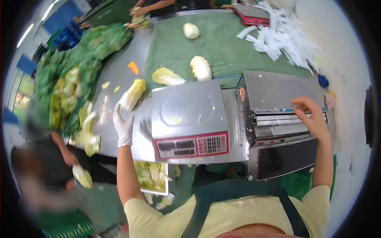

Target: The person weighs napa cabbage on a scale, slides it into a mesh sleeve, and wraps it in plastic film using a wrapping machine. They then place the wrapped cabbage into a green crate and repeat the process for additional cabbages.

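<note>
Four pale trimmed cabbages (201,68) lie past the scale (190,119): three on the green mat (230,43) behind it, and the nearest cabbage (133,94) on the bare steel table (115,73) at its far left corner. Two hands flank the scale. The gloved left hand (124,127) is just to its left, fingers spread apart and holding nothing, just short of the nearest cabbage. The bare right hand (313,117) is to its right over one wrapping machine (278,91), fingers curled at the roller; I cannot tell whether they pinch anything. One heap of green leaves (75,67) fills the table far left of the scale, one orange scrap (133,67) lies behind it, and many white strips (281,39) are scattered far behind on the right. Two other people work nearby, one at the far end (139,11) and one (47,166) left of the scale. Blue crates (69,33) stand beyond the heap.
</note>
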A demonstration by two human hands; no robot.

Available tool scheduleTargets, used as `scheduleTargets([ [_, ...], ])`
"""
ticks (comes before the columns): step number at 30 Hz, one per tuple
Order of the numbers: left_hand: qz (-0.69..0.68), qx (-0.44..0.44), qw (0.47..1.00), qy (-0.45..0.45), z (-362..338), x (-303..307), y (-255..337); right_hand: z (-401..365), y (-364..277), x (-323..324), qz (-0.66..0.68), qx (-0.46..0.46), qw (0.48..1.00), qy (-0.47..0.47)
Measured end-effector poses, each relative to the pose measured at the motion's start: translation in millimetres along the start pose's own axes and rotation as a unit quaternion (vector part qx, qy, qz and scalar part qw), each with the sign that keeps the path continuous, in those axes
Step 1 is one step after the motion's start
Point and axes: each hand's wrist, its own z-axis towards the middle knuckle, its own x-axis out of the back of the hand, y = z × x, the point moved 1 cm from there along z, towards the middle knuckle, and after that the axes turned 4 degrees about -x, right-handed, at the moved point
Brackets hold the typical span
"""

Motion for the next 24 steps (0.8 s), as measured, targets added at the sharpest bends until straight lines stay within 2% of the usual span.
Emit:
scheduleTargets([
  [3, 0.095, -0.013, 0.993, -0.071, 72.6, -42.9, -22.7, 16.9, -19.9, -13.1, -0.017, -0.034, 0.999, 0.030],
  [7, 0.199, 0.048, 0.950, -0.234, 110.1, -68.5, -48.6, 56.8, -46.3, -55.2, -0.017, -0.017, 1.000, 0.006],
  [8, 0.127, 0.061, 0.965, -0.222, 115.7, -69.2, -55.9, 64.7, -51.5, -65.1, -0.021, -0.014, 1.000, -0.005],
  [11, 0.059, 0.161, 0.960, -0.220, 129.4, -62.8, -70.2, 83.7, -65.1, -87.9, -0.044, -0.045, 0.998, -0.029],
  [12, -0.188, 0.148, 0.949, -0.204, 129.0, -60.9, -96.6, 91.1, -67.5, -93.4, -0.047, -0.031, 0.998, -0.032],
  [13, -0.290, 0.179, 0.919, -0.197, 124.4, -54.1, -110.5, 97.5, -69.1, -98.3, -0.049, -0.017, 0.998, -0.034],
  [15, -0.484, 0.236, 0.824, -0.177, 114.2, -28.0, -76.8, 106.2, -75.6, -109.7, -0.040, 0.013, 0.998, -0.040],
  [16, -0.504, 0.202, 0.810, -0.221, 105.4, -22.5, -77.2, 109.7, -81.0, -114.8, -0.032, 0.030, 0.998, -0.043],
  [17, -0.560, 0.223, 0.763, -0.233, 94.5, -18.1, -68.0, 112.6, -86.6, -118.1, -0.026, 0.045, 0.998, -0.046],
  [19, -0.662, 0.262, 0.657, -0.250, 74.4, -4.9, -29.4, 126.5, -97.6, -136.7, -0.007, 0.019, 0.995, -0.095],
  [20, -0.682, 0.263, 0.637, -0.245, 66.3, -1.2, -10.8, 134.0, -102.7, -148.9, 0.002, 0.005, 0.993, -0.118],
  [22, -0.721, 0.262, 0.596, -0.238, 56.6, 3.9, 22.1, 144.4, -111.5, -175.0, 0.054, 0.044, 0.980, -0.186],
  [24, -0.774, 0.261, 0.519, -0.251, 57.4, 4.3, 41.4, 162.2, -114.6, -203.5, 0.060, 0.103, 0.972, -0.203],
])
